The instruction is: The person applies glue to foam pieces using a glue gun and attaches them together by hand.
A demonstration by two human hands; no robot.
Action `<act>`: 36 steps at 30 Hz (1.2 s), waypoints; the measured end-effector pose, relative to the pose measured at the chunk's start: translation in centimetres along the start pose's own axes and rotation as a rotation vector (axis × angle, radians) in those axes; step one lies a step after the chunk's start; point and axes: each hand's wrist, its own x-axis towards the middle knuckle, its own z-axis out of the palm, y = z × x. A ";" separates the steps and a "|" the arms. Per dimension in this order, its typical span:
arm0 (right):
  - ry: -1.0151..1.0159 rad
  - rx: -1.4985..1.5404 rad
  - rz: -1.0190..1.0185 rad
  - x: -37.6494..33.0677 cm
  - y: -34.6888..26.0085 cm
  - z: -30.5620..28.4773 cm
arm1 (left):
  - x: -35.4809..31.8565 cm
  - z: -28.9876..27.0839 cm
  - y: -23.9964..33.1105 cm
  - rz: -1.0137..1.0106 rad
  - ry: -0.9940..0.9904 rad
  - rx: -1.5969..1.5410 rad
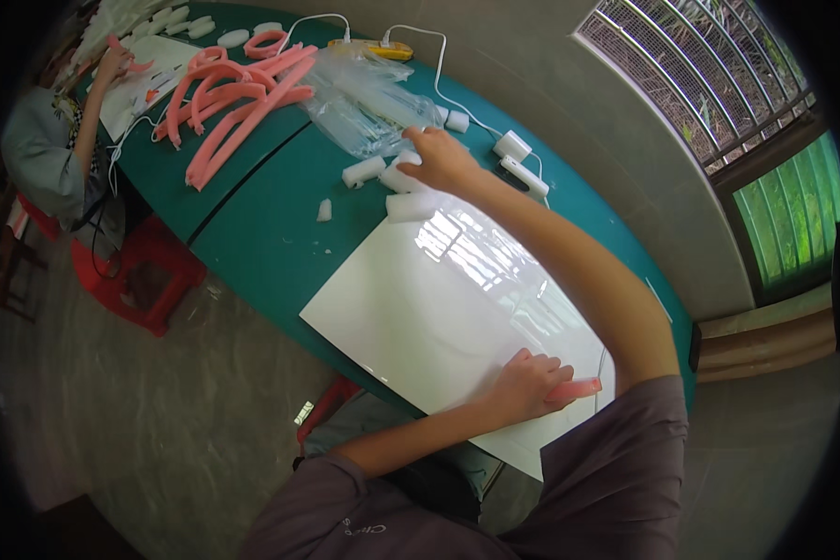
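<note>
My left hand [527, 385] rests low on the glossy white board [392, 299], fingers curled round a short pink piece [579, 389]; its exact kind is hard to make out. Across the board's far end reaches my right arm. My right hand [441, 161] has its thumb and fingers around a white foam piece [399, 177] there. Beside it lie another white foam roll [363, 172] and a foam roll [413, 206] on the board's far edge. A small foam scrap [324, 210] sits further left.
Pink foam strips [252, 117] lie in a heap on the green table [261, 219], next to clear plastic bags [364, 103]. White chargers [513, 147] and cables run along the wall side. A co-worker [51, 149] sits at the far left, near a red stool [140, 271].
</note>
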 end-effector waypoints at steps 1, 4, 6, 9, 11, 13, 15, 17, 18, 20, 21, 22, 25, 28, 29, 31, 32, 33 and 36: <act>0.007 -0.008 -0.001 0.5 0.1 0.4 | 0.0 0.0 0.0 0.010 0.004 0.002; -0.014 0.008 0.031 1.1 2.4 2.7 | 0.2 0.8 0.2 -0.017 -0.049 -0.033; 0.046 0.066 -0.081 1.0 2.2 2.3 | 0.1 0.3 0.2 -0.032 -0.042 -0.033; 0.046 0.216 -0.133 0.1 2.2 -2.2 | 0.0 -0.3 0.3 -0.034 -0.047 -0.062; 0.091 0.337 -0.108 -1.9 2.5 -6.3 | 0.3 -0.3 0.3 -0.004 -0.061 -0.098; 0.114 0.408 -0.119 -3.8 3.1 -8.7 | 0.2 -0.2 0.2 0.011 -0.074 -0.063; 0.098 0.668 -0.075 -7.4 2.4 -11.2 | 0.1 0.3 0.0 0.035 -0.051 -0.077; 0.081 0.696 -0.100 -11.5 1.1 -13.6 | 0.2 0.5 -0.1 0.055 -0.027 -0.088; 0.051 0.746 -0.149 -13.3 0.2 -14.0 | 0.1 0.2 -0.1 0.052 -0.020 -0.064; 0.067 0.753 -0.140 -16.7 -0.4 -14.5 | 0.1 -0.4 0.2 0.060 -0.025 -0.056; 0.083 0.760 -0.140 -18.4 -0.6 -14.7 | 0.3 -0.7 0.4 0.088 -0.010 0.002; 0.090 0.757 -0.125 -20.0 -1.0 -14.9 | 0.4 -0.9 0.5 0.114 0.004 0.063; 0.092 0.965 0.224 -24.7 -1.9 -15.4 | 0.2 -0.6 0.2 0.021 -0.074 0.033; 0.304 1.179 0.377 -29.6 -1.3 -15.4 | 0.6 0.0 0.2 0.056 -0.066 0.009; 0.317 1.184 0.393 -31.2 -0.8 -15.3 | 0.6 0.2 0.1 0.059 -0.084 0.000; 0.488 1.133 0.315 -34.1 0.0 -15.0 | 0.4 0.6 -0.1 0.041 -0.063 0.010; 0.527 1.016 0.270 -35.2 0.4 -14.5 | 0.4 0.7 -0.1 0.046 -0.057 0.009; 0.542 1.014 0.291 -36.3 0.6 -14.1 | 0.5 0.7 0.0 0.053 -0.077 -0.003; 0.679 0.606 0.366 -38.9 0.4 -12.4 | 0.6 0.6 0.1 0.050 -0.081 0.027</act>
